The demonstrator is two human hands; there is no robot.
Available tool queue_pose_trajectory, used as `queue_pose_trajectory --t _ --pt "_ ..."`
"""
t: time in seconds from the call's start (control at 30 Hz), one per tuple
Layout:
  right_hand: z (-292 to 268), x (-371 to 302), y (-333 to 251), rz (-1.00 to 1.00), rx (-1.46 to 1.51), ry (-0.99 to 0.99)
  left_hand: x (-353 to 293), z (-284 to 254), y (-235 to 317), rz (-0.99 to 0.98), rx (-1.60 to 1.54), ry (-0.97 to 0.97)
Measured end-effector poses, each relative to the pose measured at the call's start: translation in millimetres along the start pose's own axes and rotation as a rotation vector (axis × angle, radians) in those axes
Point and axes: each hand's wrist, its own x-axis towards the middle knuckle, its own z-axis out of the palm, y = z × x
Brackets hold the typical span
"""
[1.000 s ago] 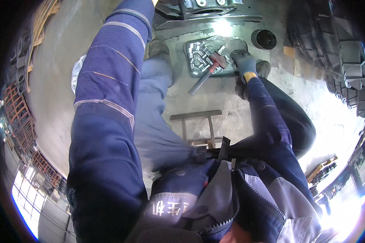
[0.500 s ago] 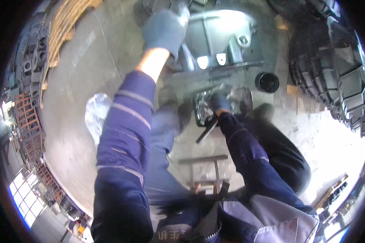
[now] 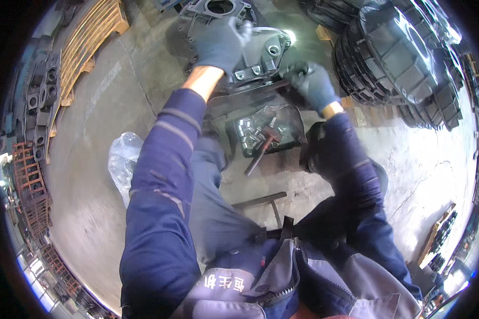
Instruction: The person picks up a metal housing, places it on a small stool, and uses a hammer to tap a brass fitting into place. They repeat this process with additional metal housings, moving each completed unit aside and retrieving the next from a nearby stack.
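My gloved left hand (image 3: 218, 47) is closed at the upper left of a grey cast metal housing (image 3: 255, 58); what its fingers hold, if anything, is hidden. At the housing's lower right edge is my gloved right hand (image 3: 315, 89), its fingers curled. Something dark shows under that hand, too unclear to name. Between my feet lies a black tray (image 3: 291, 126) with several shiny metal bushings (image 3: 246, 133) in it. A hammer (image 3: 270, 137) rests across the tray, its handle sticking out over the near edge.
Stacked black ribbed housings (image 3: 388, 53) stand at the right. Another flanged casting (image 3: 218, 8) lies beyond my left hand. A clear plastic bag (image 3: 125, 159) is on the floor at left, with a wooden pallet (image 3: 93, 40) farther off. A metal stool frame (image 3: 259, 201) shows between my legs.
My right hand has let go of the hammer in the tray and moved up and right to the housing's edge. My left hand stays by the housing. The view has shifted.
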Motion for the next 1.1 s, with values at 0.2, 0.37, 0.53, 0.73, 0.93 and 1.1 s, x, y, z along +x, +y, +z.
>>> queue_pose_trajectory --t 0.2,0.37,0.53,0.73,0.93,1.1 --pt "-60 -6 -91 -0.236 0.038 -0.007 -76 10 61 -0.18 -0.862 -0.342" --pt "-62 -8 -109 -0.246 0.128 0.124 -90 8 60 -0.201 -1.508 -0.311" --pt "-67 3 -108 -0.282 -0.134 0.158 -90 0 77 -0.399 -1.531 -0.27" --pt "-65 7 -108 -0.26 -0.043 0.118 -93 -2 69 -0.422 -1.643 -0.376" --pt "-66 4 -109 -0.25 -0.131 0.116 -81 0 47 0.452 -0.738 -0.059" --pt "-64 5 -107 -0.355 -0.234 0.156 -85 -11 53 -0.462 -1.718 -0.468"
